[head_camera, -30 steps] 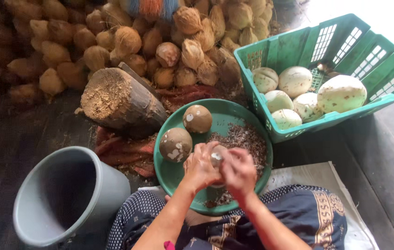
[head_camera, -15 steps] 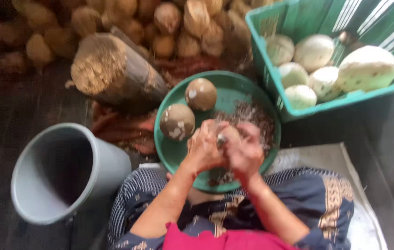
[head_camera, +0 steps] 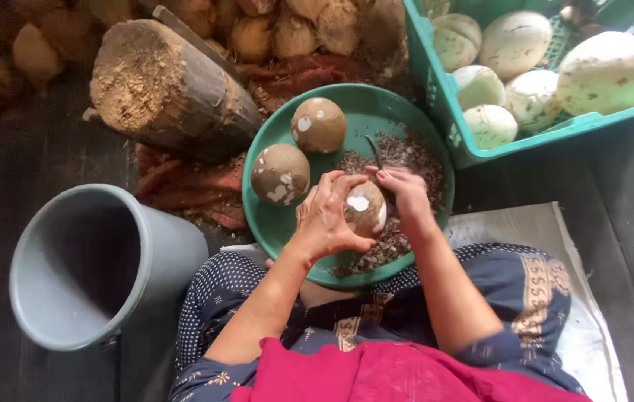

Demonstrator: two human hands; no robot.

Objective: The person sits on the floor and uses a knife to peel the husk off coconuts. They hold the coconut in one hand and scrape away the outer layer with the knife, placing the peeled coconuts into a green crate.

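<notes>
At centre frame, over a green basin (head_camera: pixel 287 231) on the dark plank floor (head_camera: pixel 4 186), the left hand (head_camera: pixel 326 217) is clamped around a brown coconut (head_camera: pixel 364 210). The right hand (head_camera: pixel 406 192) grips a thin blade (head_camera: pixel 374 151) against it. Two coconuts (head_camera: pixel 298 152) lie at 11 o'clock; a grey bucket (head_camera: pixel 86 268) at 8 o'clock; a green crate (head_camera: pixel 436 82) at 2 o'clock; a log block (head_camera: pixel 160 85) at 10 o'clock.

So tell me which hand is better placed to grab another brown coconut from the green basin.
Left, probably. The left hand cups the coconut being peeled right beside the two brown coconuts; the right hand is on the far side, holding a blade.
</notes>
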